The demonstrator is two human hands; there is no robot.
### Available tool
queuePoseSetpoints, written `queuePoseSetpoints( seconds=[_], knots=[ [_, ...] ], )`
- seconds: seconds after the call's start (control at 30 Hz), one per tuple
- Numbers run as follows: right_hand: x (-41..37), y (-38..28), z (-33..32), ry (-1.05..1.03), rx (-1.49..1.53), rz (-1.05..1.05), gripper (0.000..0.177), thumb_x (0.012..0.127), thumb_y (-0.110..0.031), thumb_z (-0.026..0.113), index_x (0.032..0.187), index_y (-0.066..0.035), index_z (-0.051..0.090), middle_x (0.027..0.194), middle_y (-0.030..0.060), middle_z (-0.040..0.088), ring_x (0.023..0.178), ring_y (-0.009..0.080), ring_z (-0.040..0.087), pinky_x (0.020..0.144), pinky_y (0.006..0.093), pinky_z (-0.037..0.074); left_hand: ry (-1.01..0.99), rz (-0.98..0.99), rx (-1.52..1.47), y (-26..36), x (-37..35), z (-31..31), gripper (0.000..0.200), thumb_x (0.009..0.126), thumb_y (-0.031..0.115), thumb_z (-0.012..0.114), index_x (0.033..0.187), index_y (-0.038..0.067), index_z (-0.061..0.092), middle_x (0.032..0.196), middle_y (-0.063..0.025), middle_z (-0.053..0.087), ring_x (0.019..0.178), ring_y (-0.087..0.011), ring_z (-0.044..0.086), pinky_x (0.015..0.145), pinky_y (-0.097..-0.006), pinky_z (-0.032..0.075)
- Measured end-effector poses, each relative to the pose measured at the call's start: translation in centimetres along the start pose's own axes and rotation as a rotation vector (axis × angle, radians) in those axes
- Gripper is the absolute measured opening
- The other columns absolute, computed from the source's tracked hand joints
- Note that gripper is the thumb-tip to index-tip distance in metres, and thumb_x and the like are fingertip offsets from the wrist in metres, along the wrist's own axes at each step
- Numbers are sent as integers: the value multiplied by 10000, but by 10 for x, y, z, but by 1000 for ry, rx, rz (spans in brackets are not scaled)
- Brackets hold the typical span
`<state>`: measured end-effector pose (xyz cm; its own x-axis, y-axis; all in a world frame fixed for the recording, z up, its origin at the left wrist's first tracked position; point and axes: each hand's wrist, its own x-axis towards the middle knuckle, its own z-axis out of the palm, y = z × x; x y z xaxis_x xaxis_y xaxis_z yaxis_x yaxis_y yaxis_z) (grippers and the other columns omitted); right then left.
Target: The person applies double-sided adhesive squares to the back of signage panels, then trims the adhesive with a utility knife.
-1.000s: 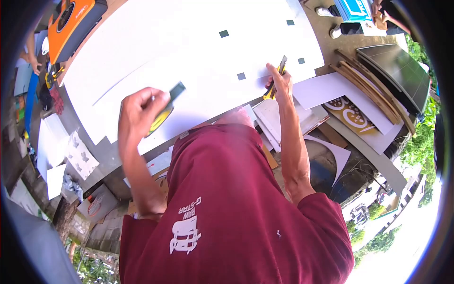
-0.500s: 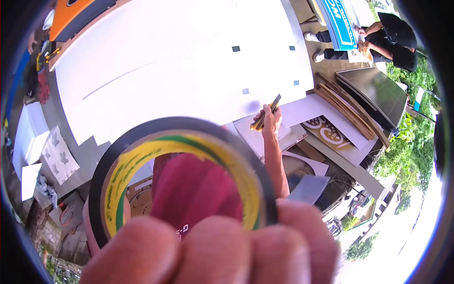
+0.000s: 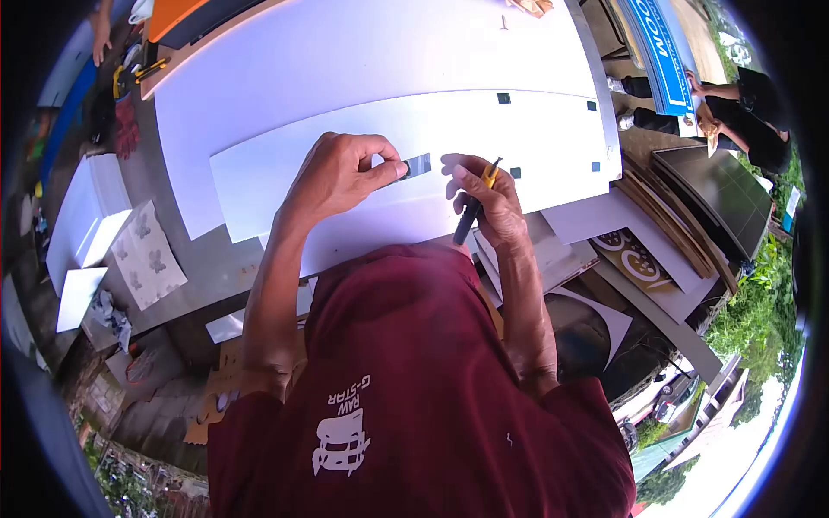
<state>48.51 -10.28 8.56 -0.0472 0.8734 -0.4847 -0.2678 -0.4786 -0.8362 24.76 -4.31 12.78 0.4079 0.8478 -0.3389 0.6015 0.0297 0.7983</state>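
My left hand (image 3: 341,177) is closed in a pinch on a short dark strip (image 3: 418,166), which looks like tape, above a long white panel (image 3: 294,173). To its right, my right hand (image 3: 488,198) grips a yellow and black cutter knife (image 3: 467,221), its tip pointing up and away from me. The strip's free end points towards the right fingertips without touching them. Several small dark squares (image 3: 504,98) lie on the right part of the panel.
Under the panel lies a larger white sheet (image 3: 345,65). An orange case (image 3: 177,17) stands at the far left. Wood strips and boards (image 3: 665,216) are stacked at right. Beyond them a person (image 3: 751,116) stands by a blue sign (image 3: 661,56). Another person's hand (image 3: 102,43) shows upper left.
The tape roll held close to the camera is out of sight. My left hand is now low over the panel, pinching a dark strip. My right hand still holds the knife, and the view has shifted.
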Motion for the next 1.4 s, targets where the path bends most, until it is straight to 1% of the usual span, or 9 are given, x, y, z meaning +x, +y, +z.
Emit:
queuePoseSetpoints(
  seconds=[0.2,0.4,0.5,0.53,0.73,0.9,0.97,1.27,1.4],
  knots=[
    [16,11,24,-35,-164,63,272,852,-254,798,950,-11,726,659,-5,613,562,64,532,524,230,419,-29,-15,6,-34,6,8,217,871,262,754,868,46,744,490,16,436,472,-91,359,483,-316,276],
    [28,18,29,20,-371,10,186,840,-201,791,861,-28,728,648,-8,612,555,62,502,516,242,395,-92,-224,-53,-47,19,12,362,817,376,770,918,28,770,655,-101,676,617,-172,622,643,-344,495],
    [39,25,28,46,-427,6,176,844,-196,779,855,-27,730,644,-2,612,553,66,493,514,258,392,-23,-264,130,-67,18,12,404,812,397,765,954,19,776,751,-114,726,684,-185,663,689,-342,514],
    [43,27,26,48,-417,0,176,845,-196,775,856,-26,731,642,1,612,551,68,491,513,264,391,-172,-333,-35,-67,20,4,382,818,369,764,1028,49,778,783,-132,729,698,-194,665,694,-346,519],
    [81,41,40,86,-450,-17,209,838,-226,765,835,-19,741,636,19,624,562,81,526,530,268,421,-83,-327,-145,-81,31,-9,336,829,338,773,1031,70,785,754,-87,713,615,-154,597,620,-309,489],
    [126,50,56,139,-575,-76,226,823,-243,763,820,-18,742,617,21,615,548,91,539,534,281,447,-68,-362,-162,-88,55,-34,331,843,301,776,1013,17,769,659,-29,655,472,-71,464,455,-248,355],
    [140,49,67,157,-630,-36,236,821,-249,760,837,-14,741,630,49,634,557,122,561,563,320,480,-46,-462,-9,-103,66,-40,323,777,362,788,925,76,795,633,-62,666,483,-124,546,536,-311,457],
    [174,78,97,313,-1018,-94,268,808,-298,774,907,-51,744,774,155,718,722,331,702,711,441,555,93,-439,524,-119,102,-33,176,725,250,731,824,113,780,742,-86,729,764,-266,697,755,-403,532],
    [176,76,99,305,-1023,-26,253,811,-298,774,916,-69,744,820,149,728,781,336,707,745,447,551,66,-481,565,-118,109,-32,122,715,203,703,754,97,751,742,-101,720,746,-299,694,731,-407,540]
  ],
)
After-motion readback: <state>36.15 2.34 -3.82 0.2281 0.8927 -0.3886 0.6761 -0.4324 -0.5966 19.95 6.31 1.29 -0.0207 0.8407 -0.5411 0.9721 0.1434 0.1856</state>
